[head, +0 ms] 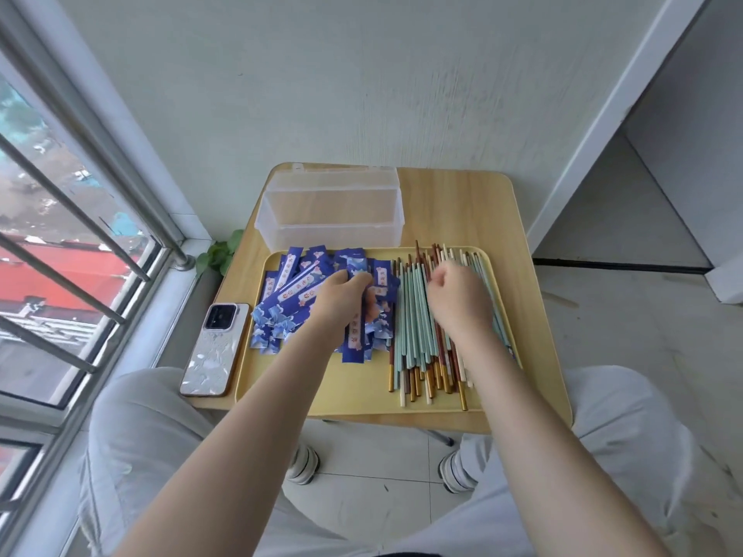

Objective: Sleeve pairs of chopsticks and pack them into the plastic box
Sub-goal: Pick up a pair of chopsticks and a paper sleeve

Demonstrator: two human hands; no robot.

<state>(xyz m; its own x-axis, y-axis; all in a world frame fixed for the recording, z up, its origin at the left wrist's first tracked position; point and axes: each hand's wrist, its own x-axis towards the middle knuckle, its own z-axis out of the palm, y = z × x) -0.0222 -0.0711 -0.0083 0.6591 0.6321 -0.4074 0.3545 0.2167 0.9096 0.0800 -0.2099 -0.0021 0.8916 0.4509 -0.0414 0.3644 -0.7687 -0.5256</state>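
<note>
- The person's left hand (341, 297) lies on the pile of blue printed paper sleeves (297, 303), fingers curled as if pinching one, though which sleeve cannot be told
- The right hand (458, 297) is over the loose chopsticks in pale green, brown and cream (418, 335), fingers curled; whether it grips any cannot be told
- Both piles lie side by side on the flat yellow tray (362, 391); the clear plastic box (329, 211) stands open just behind it
- The sleeves look light and easily creased, best pinched near an open end
- The chopsticks look stiff, smooth, likely to roll; a pair is best gripped mid-length
</note>
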